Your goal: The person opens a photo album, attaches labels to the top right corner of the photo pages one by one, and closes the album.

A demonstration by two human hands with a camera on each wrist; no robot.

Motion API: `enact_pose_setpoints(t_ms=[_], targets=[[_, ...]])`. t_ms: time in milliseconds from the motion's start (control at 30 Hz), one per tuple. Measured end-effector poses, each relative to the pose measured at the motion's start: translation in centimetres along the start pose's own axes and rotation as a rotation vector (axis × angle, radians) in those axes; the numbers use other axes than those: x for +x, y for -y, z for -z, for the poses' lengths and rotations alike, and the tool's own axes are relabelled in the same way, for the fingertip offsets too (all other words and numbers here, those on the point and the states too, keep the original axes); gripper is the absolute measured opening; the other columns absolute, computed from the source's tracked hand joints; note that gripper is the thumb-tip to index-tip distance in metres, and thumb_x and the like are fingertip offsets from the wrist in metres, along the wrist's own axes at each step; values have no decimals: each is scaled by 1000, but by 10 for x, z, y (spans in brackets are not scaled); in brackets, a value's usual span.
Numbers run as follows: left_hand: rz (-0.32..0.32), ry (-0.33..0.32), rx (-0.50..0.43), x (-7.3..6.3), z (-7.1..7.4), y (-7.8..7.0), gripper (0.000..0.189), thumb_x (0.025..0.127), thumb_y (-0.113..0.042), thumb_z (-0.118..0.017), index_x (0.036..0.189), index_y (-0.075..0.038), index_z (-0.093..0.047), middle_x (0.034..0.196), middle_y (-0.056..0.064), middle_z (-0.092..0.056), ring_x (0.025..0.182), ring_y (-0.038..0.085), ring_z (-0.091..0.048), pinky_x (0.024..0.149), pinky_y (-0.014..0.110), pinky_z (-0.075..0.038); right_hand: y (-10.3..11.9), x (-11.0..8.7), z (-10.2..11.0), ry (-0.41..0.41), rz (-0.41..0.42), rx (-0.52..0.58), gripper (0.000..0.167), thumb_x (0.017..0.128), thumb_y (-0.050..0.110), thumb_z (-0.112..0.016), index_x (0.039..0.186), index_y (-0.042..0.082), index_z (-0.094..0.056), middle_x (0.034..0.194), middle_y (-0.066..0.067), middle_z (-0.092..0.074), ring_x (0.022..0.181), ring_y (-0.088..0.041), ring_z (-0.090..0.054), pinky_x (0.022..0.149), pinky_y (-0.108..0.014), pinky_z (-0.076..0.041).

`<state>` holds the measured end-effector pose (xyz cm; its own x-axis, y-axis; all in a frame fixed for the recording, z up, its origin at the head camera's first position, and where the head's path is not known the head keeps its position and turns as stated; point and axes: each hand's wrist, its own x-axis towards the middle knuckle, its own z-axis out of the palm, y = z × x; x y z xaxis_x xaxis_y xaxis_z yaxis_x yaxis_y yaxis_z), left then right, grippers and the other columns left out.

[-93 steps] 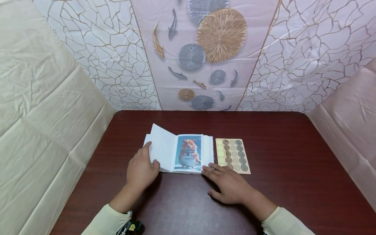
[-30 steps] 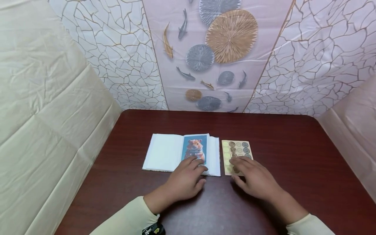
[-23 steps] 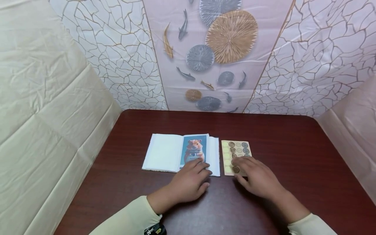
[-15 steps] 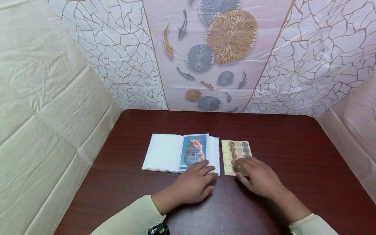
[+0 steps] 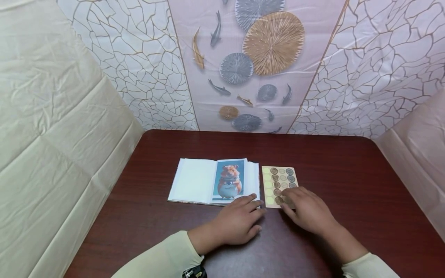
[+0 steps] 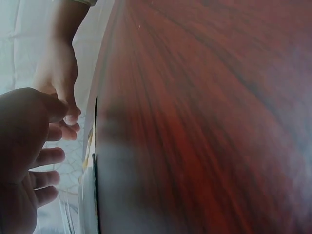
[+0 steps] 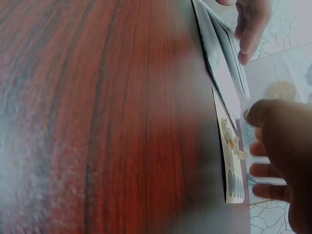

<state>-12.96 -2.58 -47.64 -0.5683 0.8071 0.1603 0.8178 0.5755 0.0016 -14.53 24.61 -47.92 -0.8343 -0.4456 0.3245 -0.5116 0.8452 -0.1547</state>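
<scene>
Left hand (image 5: 239,221) loosely spread, empty, at four o'clock on book (image 5: 213,180), right hand (image 5: 308,210) likewise, at four o'clock on sheet (image 5: 276,184)

The dark-red wood-grained table (image 5: 278,258) gleams smooth; on it lie an open white paper book (image 5: 194,180) and cream paper sheet (image 5: 279,180); behind it, creased patterned cloth (image 5: 208,98).

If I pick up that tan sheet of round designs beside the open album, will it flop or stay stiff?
The tan sheet shows a thin edge in the right wrist view, so it is probably light and apt to bend. Lying flat on the smooth-looking table, it would likely slide when pushed rather than roll or tip.
</scene>
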Motion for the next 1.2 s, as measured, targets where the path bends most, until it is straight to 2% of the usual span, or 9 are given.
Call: enact_pose_setpoints(t_ms=[167, 300, 533, 800, 933, 1067, 1200], targets=[[11, -21, -10, 4, 3, -6, 44, 103, -43, -56, 139, -18, -63, 148, 2, -56, 143, 25, -43, 118, 36, -32, -5, -2, 0, 36, -58, -21, 34, 90, 24, -76, 116, 3, -71, 115, -14, -71, 112, -35, -65, 92, -53, -53], [2, -12, -5, 9, 5, -10, 43, 102, -43, -57, 138, -19, -63, 148, 3, -55, 143, 25, -43, 118, 34, -31, -10, -5, -1, 69, -66, -15, 38, 89, 24, -77, 120, 3, -70, 118, -16, -70, 115, -36, -63, 94, -53, -52], [-18, -14, 12, 17, 5, -16, 40, 101, -44, -58, 131, -19, -66, 145, 3, -56, 140, 26, -46, 117, 36, -34, -13, -6, -3, 64, -70, -5, 42, 89, 26, -78, 122, 2, -69, 120, -16, -69, 115, -35, -63, 93, -53, -52], [15, -2, -25, 27, 2, -21, 36, 102, -43, -57, 128, -20, -66, 143, 2, -56, 137, 21, -48, 115, 32, -35, -14, -7, -3, 69, -89, -1, 41, 88, 24, -79, 121, 1, -70, 118, -18, -70, 113, -36, -64, 92, -54, -53], [67, -12, -82, 35, 0, -24, 34, 102, -40, -57, 127, -19, -66, 137, 1, -59, 128, 17, -53, 109, 29, -41, -14, -8, -4, 79, -107, 0, 43, 89, 26, -79, 123, 2, -69, 118, -17, -70, 113, -36, -65, 91, -54, -53], [147, -22, -192, 42, 0, -28, 37, 101, -34, -59, 131, -13, -64, 132, 3, -62, 122, 18, -57, 105, 28, -44, -15, -8, -3, 87, -117, 3, 43, 89, 26, -80, 124, 3, -69, 118, -16, -71, 113, -36, -65, 90, -54, -53], [236, -45, -301, 47, 1, -31, 38, 99, -28, -62, 129, -5, -64, 126, 6, -64, 116, 20, -61, 102, 27, -47, -14, -8, -3, 83, -121, 11, 42, 89, 26, -80, 123, 4, -69, 117, -16, -71, 112, -36, -65, 89, -55, -54]])
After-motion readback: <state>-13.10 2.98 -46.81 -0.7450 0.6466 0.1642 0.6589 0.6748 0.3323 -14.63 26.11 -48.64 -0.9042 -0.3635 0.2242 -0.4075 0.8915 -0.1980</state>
